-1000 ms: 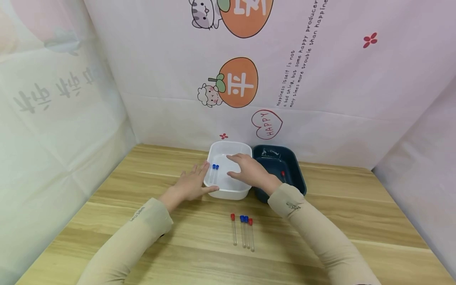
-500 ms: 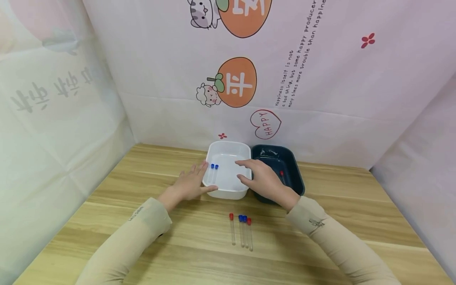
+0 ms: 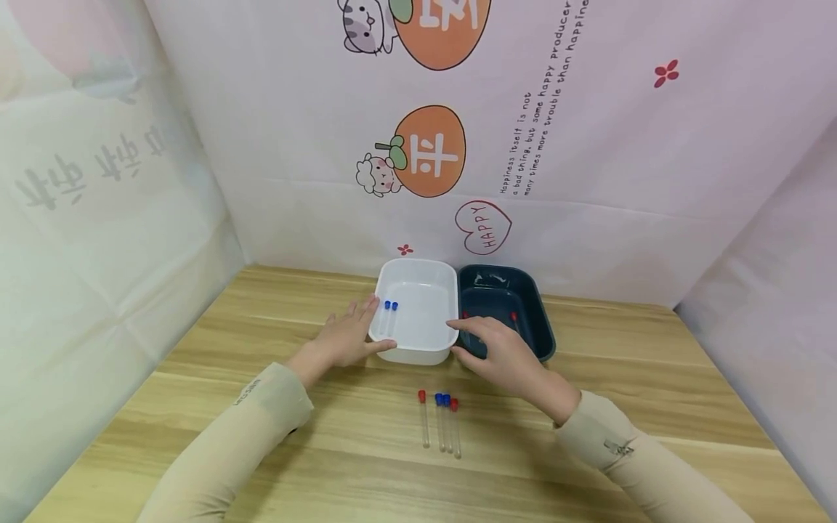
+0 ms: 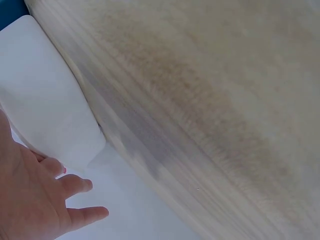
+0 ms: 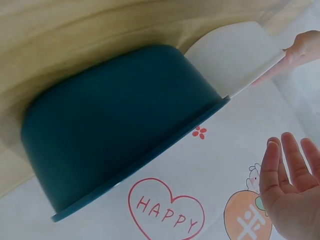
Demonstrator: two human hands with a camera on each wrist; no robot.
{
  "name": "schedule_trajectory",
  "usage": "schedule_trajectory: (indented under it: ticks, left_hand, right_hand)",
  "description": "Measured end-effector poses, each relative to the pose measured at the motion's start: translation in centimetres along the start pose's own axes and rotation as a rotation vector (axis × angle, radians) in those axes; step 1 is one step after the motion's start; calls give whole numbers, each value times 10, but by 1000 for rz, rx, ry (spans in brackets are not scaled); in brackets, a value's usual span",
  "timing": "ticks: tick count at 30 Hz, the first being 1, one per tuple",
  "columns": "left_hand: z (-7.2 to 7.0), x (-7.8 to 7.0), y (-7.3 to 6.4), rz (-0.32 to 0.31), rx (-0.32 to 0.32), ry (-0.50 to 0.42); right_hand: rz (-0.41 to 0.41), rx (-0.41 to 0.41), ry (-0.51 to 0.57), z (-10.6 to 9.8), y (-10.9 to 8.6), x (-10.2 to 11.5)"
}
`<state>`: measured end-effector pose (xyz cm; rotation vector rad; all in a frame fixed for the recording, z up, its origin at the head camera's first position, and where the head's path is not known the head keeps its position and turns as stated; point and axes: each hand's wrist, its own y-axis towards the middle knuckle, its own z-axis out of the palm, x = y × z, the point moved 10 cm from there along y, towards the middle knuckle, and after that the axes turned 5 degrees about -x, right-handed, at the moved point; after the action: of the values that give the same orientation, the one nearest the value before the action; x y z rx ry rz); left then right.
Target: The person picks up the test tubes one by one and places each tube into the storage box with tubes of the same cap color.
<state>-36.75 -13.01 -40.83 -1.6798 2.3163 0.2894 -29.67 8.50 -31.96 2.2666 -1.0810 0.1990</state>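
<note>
My left hand [image 3: 346, 339] rests against the left side of the white bin [image 3: 416, 357], its fingers spread along the rim. Two blue-capped test tubes [image 3: 390, 316] lie inside that bin. Over the near left part of the dark blue bin [image 3: 541, 319], my right hand [image 3: 506, 356] hovers with thumb and fingers parted, holding nothing visible. Two red caps [image 3: 514, 317] show in the dark bin, one partly behind the fingers. On the table in front lie two red-capped tubes [image 3: 423, 421] and two blue-capped tubes [image 3: 442, 428]. The right wrist view shows loosely extended right fingers [image 5: 295, 165].
Both bins stand side by side, touching, on the wooden table [image 3: 327, 450] near its back edge. A printed cloth [image 3: 314, 225] hangs behind them, and more cloth walls the left and right sides.
My right hand has drawn back rightward and toward me, from over the white bin to over the dark one. A second red cap there has come into sight. The left hand has stayed put.
</note>
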Motion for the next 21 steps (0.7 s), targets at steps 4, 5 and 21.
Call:
schedule_trajectory:
  ticks: [4,5,21]
  left_hand:
    - [0,0,0,-3,-4,-3]
    - [1,1,0,-6,-4,-1]
    - [3,1,1,1,-19,-1]
  right_hand:
    - [17,32,15,0,-12,-2]
    - [22,45,20,1,-15,-3]
    - [75,229,20,23,-60,-9]
